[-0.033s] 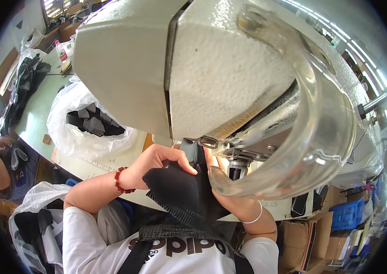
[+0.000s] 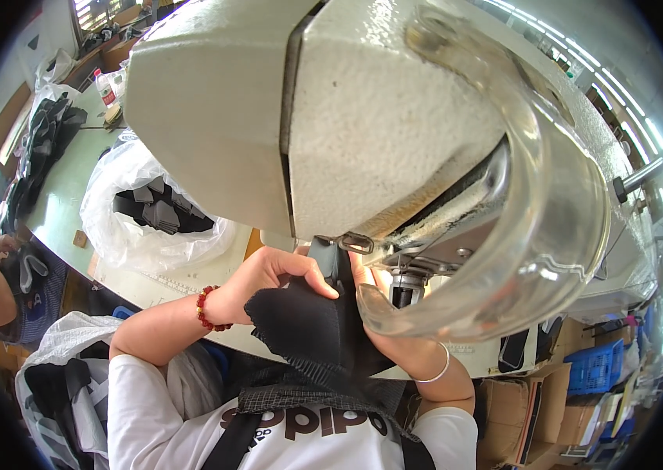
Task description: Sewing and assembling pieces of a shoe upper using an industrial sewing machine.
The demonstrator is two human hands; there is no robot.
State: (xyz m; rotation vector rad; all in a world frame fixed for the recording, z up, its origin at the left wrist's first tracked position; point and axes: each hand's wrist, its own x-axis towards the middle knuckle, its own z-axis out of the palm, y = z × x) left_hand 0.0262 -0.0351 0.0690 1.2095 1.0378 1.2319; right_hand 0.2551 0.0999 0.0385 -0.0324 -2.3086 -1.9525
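Observation:
A black fabric piece [image 2: 294, 323] with a zigzag-cut edge hangs toward me under the head of a large white sewing machine [image 2: 394, 110]. My left hand [image 2: 273, 282] pinches its upper part, index finger bent over the cloth; a red bead bracelet circles that wrist. On the other side of the fabric, close to the needle area, is my right hand [image 2: 385, 341], its fingers closed against the cloth. A clear plastic guard [image 2: 582, 258] covers part of this hand. The machine head hides where the stitching point meets the fabric.
Left of the machine, a white plastic bag [image 2: 100, 207] holds several dark cut pieces. Another bag [image 2: 54, 341] with dark fabric sits at lower left, near another person's arm [image 2: 1, 301]. Cardboard boxes [image 2: 504, 415] and a blue crate [image 2: 594, 368] stand at lower right.
A metal lever beneath the machine head has shifted slightly. My hands and the fabric hold the same position.

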